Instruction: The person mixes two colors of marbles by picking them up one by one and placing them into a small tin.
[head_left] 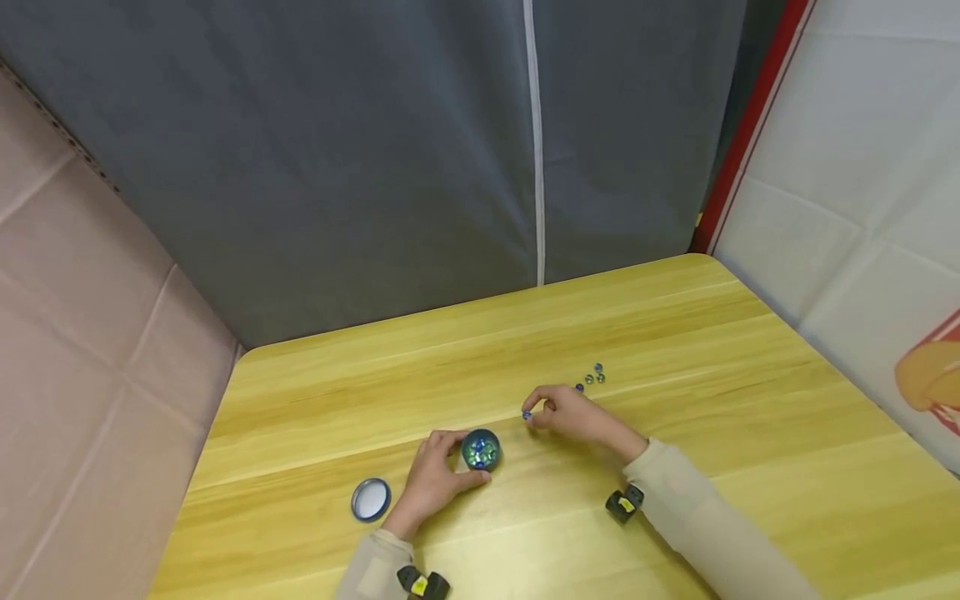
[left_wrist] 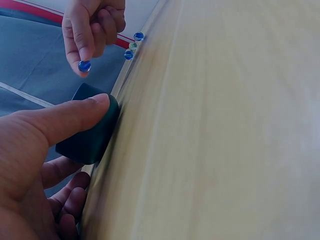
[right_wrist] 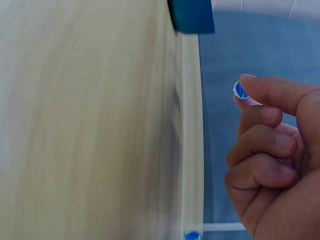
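My left hand (head_left: 435, 479) grips a small round dark blue-green tin (head_left: 465, 457) between thumb and fingers, and the tin stands upright on the table. Inside it lie several green and blue glass marbles (head_left: 481, 452). Above the table, to the right of the tin, my right hand (head_left: 566, 414) pinches one blue glass marble (right_wrist: 240, 90) between thumb and forefinger, its other fingers curled in. The left wrist view shows the thumb (left_wrist: 75, 117) lying along the tin's side. Just beyond the right hand are several loose marbles (head_left: 598, 367) on the table.
A round lid (head_left: 371, 500) with a pale inside and dark rim lies left of my left hand. The wooden table (head_left: 337, 400) meets a grey curtain (head_left: 375, 167) at the back. Light panels stand at the left and right. Each sleeve has a black wrist device.
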